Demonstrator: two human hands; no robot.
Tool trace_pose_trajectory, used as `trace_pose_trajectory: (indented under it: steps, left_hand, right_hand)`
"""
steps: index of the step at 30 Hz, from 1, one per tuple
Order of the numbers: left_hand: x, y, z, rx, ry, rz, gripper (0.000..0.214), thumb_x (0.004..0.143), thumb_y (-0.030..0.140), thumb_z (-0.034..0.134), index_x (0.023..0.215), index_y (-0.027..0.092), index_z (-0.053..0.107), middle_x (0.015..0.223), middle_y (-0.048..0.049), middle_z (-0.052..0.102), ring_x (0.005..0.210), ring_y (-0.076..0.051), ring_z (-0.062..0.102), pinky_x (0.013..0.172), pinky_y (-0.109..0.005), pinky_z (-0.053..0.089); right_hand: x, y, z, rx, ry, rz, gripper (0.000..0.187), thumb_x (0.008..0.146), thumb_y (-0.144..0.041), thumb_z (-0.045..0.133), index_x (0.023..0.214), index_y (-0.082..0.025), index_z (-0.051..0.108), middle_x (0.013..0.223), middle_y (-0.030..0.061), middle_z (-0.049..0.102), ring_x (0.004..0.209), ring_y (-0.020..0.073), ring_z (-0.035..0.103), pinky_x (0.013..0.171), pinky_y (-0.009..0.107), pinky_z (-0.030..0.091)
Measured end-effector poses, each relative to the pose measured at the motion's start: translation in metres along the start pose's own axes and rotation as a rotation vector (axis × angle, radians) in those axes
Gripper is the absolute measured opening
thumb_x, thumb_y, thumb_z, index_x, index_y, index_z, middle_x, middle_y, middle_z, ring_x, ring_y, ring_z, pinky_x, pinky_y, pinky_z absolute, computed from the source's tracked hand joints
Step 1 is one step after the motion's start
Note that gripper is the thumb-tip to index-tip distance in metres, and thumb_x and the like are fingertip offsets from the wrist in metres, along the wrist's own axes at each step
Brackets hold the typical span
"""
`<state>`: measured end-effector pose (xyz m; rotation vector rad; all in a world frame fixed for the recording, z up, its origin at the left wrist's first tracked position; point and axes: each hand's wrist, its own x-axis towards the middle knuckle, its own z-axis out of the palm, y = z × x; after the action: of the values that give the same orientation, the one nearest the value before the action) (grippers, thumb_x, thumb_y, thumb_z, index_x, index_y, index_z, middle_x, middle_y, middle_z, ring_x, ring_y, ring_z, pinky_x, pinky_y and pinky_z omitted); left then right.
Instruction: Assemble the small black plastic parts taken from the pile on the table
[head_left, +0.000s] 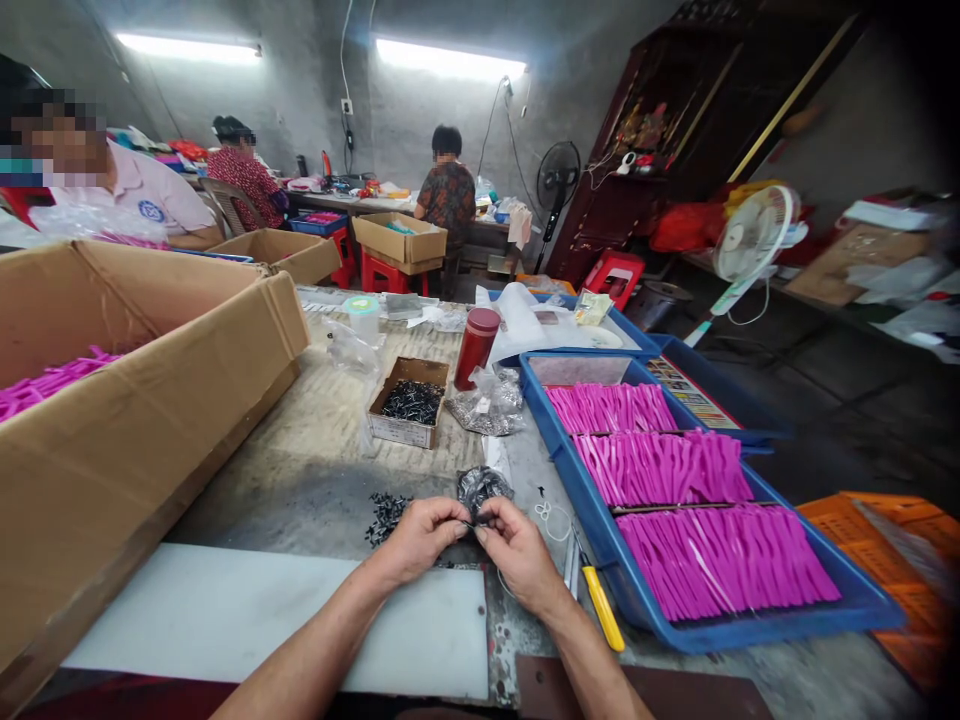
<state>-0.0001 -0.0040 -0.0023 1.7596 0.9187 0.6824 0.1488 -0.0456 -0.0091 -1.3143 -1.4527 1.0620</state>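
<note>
My left hand (429, 535) and my right hand (517, 550) meet fingertip to fingertip above the near middle of the table. Each is closed in a pinch around something small and dark, too small to name. Just beyond the fingers lies a clear plastic bag (484, 487) with dark contents. A loose pile of small black parts (386, 517) lies left of my left hand. More black pieces (414, 401) fill a small cardboard box (405, 432) farther back. To the right of my right hand lies a yellow-handled tool (602, 608), beside a thin white cord (553, 522).
A blue tray (570, 475) with rows of magenta strips (660, 470) stands on the right. A large cardboard box (172, 400) bounds the left side. A white board (300, 620) lies in front of me. Behind are a red canister (476, 348) and several people seated at work.
</note>
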Motion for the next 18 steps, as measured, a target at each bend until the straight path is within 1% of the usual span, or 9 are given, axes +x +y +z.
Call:
trace_pose_trajectory:
  steps: [8, 18]
  left_hand:
    - [-0.0015, 0.0018, -0.0010, 0.101, -0.016, 0.043, 0.011, 0.070, 0.017, 0.048, 0.067, 0.013, 0.058, 0.063, 0.0017, 0.055, 0.062, -0.010, 0.047, 0.060, -0.017, 0.035]
    - [-0.0005, 0.0051, -0.0024, 0.152, -0.026, 0.065, 0.012, 0.071, 0.016, 0.047, 0.068, 0.013, 0.058, 0.064, 0.0011, 0.056, 0.063, -0.010, 0.049, 0.061, -0.017, 0.036]
  right_hand:
    - [-0.0007, 0.0014, 0.0004, 0.000, -0.004, 0.009, 0.007, 0.068, -0.015, 0.045, 0.073, -0.018, 0.045, 0.062, -0.0039, 0.043, 0.058, 0.0102, 0.042, 0.056, 0.021, 0.034]
    - [-0.0013, 0.0009, 0.0005, -0.003, 0.008, 0.012, 0.007, 0.067, -0.014, 0.045, 0.072, -0.018, 0.046, 0.060, -0.0044, 0.041, 0.056, 0.0095, 0.040, 0.055, 0.021, 0.034]
